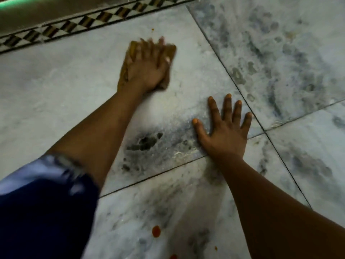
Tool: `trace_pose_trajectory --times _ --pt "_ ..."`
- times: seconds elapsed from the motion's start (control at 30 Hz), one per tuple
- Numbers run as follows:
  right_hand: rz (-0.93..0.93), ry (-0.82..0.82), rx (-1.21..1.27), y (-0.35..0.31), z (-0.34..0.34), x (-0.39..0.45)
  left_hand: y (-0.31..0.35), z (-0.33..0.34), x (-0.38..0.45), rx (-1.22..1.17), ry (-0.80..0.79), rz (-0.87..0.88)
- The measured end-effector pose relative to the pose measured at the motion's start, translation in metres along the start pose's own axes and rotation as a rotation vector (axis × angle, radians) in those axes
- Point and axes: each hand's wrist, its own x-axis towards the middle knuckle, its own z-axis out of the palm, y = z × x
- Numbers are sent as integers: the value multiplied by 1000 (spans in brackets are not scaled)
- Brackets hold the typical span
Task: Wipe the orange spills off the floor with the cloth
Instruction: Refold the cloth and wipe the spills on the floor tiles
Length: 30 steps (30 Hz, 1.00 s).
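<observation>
The crumpled brownish-orange cloth (169, 51) lies on the grey-veined marble floor (56, 81), well up toward the far edge of a large tile. It is pinned under the left hand (147, 66), whose palm presses flat on it with the fingers spread forward over the fabric; the grip is a downward press and not a closed fist, and the cloth's edges poke out on both sides of the hand. That hand and the cloth are blurred.

A tiny orange speck (152, 30) sits on the floor just beyond the cloth. Nearer the person, a round orange-red drop (156, 231) lies on the closer tile, with another orange blot (173, 257) at the bottom edge of the view and a small orange fleck (216, 248) off to its right.

The right hand (224, 133) is planted on the floor with fingers splayed, its grip released and holding nothing, well apart from the cloth. It rests beside a dark smudged patch (143, 143) in the marble.

A dark blue rolled sleeve (46, 193) covers the left upper arm at the lower left. Along the far side runs a black-and-cream checkered tile border (74, 25), and past it a dull strip with a green line (11, 3) at the top left corner.
</observation>
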Motion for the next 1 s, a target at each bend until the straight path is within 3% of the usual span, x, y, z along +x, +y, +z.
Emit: trace_pose_trajectory --times 0.07,0.13,0.27,0.37,0.47,0.6,0.67,0.77,0.87,0.93,1.0 --pt "-4 5 -1 0 0 0 -15 0 -30 35 -4 270" --pt "1 17 8 0 -1 0 -40 -5 -40 85 -7 369" --pt "1 19 4 -1 0 0 -63 -16 17 75 66 -53" --pt "3 51 12 -1 1 0 -45 -24 67 -6 -13 -201" --pt "8 51 10 -1 1 0 -19 -23 85 -68 -99 -189" --pt "8 63 36 -2 0 -1 -25 -10 35 27 -47 159" --pt "11 67 40 -2 0 -1 -50 -10 15 49 -30 242" --pt "9 64 44 -3 0 -1 -66 -20 36 45 48 -11" --pt "12 59 48 -3 0 -1 -44 -33 83 -82 -59 -265" --pt "12 61 52 -3 -1 -2 -22 -33 99 -140 -147 -256" --pt "19 67 54 -3 -1 -1 -1 -24 94 -57 -185 -112"
